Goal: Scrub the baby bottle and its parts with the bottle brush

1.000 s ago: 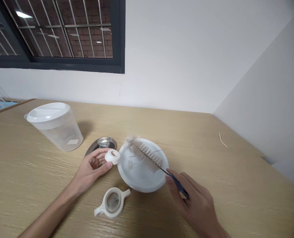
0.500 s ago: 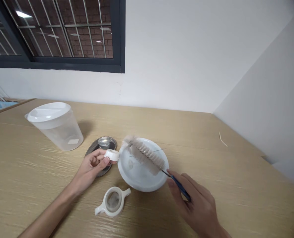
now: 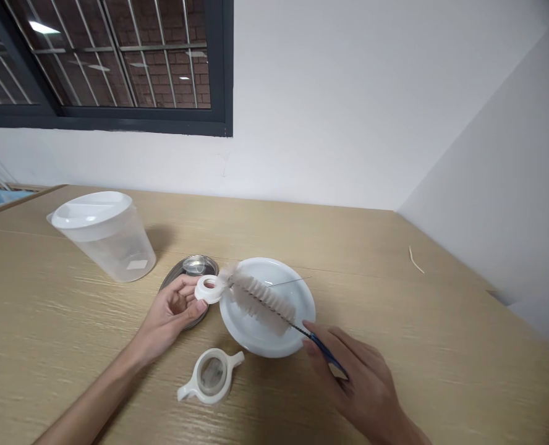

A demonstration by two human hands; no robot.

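My left hand [image 3: 175,312] pinches a small white plastic ring [image 3: 208,289] with a round hole, held above the edge of a metal plate. In my right hand [image 3: 355,374] is the blue handle of a bottle brush [image 3: 263,303] with pale bristles. The brush's tip is right at the ring; whether it touches cannot be made out. Beneath the brush stands a white bowl [image 3: 297,287], with a thin wire [image 3: 288,282] lying across it. A white two-handled strainer [image 3: 211,376] rests on the table in front of the bowl.
A translucent lidded pitcher [image 3: 112,238] stands at the left. Behind my left hand lies the round metal plate [image 3: 175,274] with a small clear dish [image 3: 195,266] on it. A short pale strip [image 3: 415,259] is on the table [image 3: 441,346] at the right. A wall [image 3: 348,111] rises behind.
My right hand has moved the brush left, bringing its tip up to the white ring. My left hand has tilted the ring, so its hole now shows.
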